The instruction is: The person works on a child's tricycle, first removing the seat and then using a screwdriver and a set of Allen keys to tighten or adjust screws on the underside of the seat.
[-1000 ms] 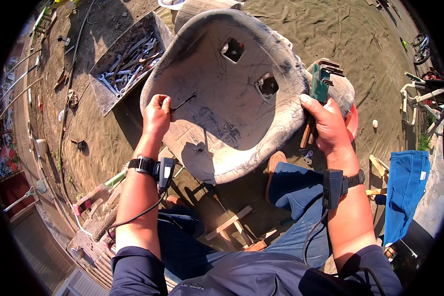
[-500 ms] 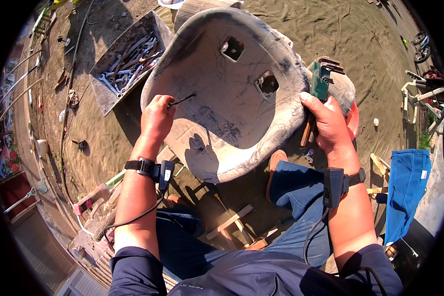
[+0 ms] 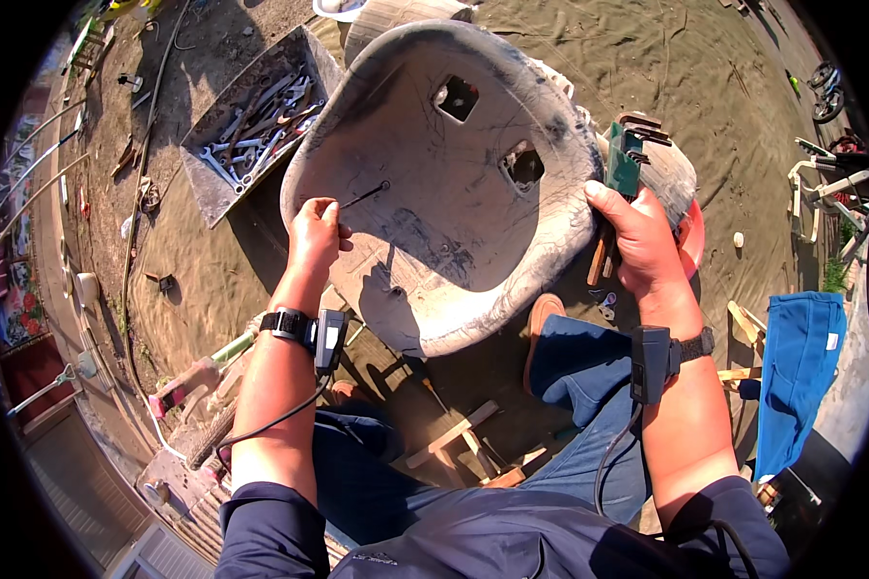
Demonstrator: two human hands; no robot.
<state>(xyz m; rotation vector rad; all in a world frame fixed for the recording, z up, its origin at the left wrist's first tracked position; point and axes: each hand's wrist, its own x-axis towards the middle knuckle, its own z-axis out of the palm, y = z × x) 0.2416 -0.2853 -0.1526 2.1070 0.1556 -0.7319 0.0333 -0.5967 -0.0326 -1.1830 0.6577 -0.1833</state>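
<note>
A thin black hex key (image 3: 367, 195) stands in a small hole in the large, worn, pale moulded seat shell (image 3: 434, 164) in front of me. At the free end of the key is my left hand (image 3: 317, 234). Its index fingertip lies beside that end, with the thumb and other fingers apart and loosely bent. On the right, my right hand (image 3: 644, 236) grips a green hex key holder (image 3: 624, 162), thumb along its near side. Several brown and dark keys stick out of its top, and longer ones hang below, next to the shell's right rim.
A metal tray (image 3: 208, 188) full of spanners lies left of the shell. Wooden pieces (image 3: 454, 439) lie between my legs. Blue cloth (image 3: 799, 381) hangs at the right. A curved panel (image 3: 671, 169) and a red object (image 3: 691, 239) sit behind my right hand.
My left hand has loosened from the hex key and moved slightly toward me, while the key stays in the hole. My right hand keeps the green holder in nearly the same place.
</note>
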